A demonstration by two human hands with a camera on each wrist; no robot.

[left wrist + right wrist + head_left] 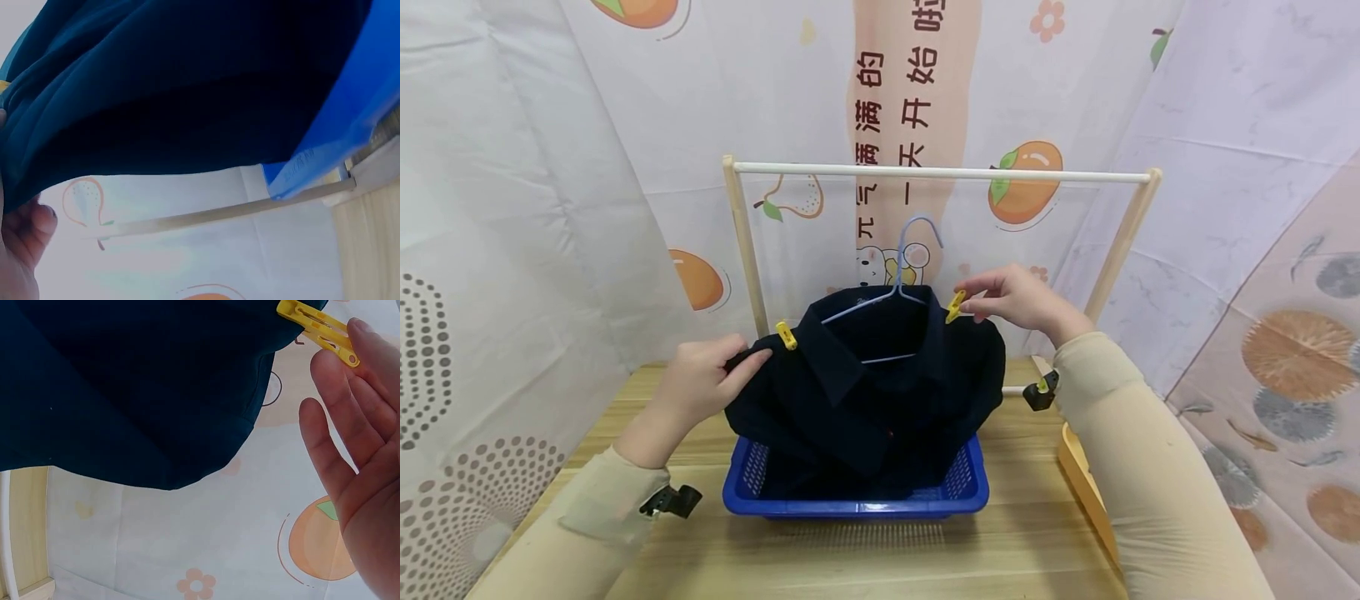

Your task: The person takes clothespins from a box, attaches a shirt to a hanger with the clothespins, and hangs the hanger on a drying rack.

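A dark navy collared shirt (865, 417) hangs on a light blue wire hanger (901, 258), its lower part bunched in a blue plastic basket (853, 507). My left hand (703, 379) pinches the shirt's shoulder on the left. Close to those fingers, a yellow clothespin (786, 335) sits clipped on that shoulder. On the other shoulder, my right hand (1015, 300) pinches a second yellow clothespin (955, 307) between thumb and fingers. In the right wrist view this clothespin (319, 328) has its far end on the cloth. Folds of the shirt hide part of the left fingers in the left wrist view.
Behind the shirt stands a rack with a white crossbar (940, 172) and wooden posts (747, 242). A yellow tray (1086, 492) lies at the right, partly behind the right forearm. Patterned curtains surround the wooden table (700, 550).
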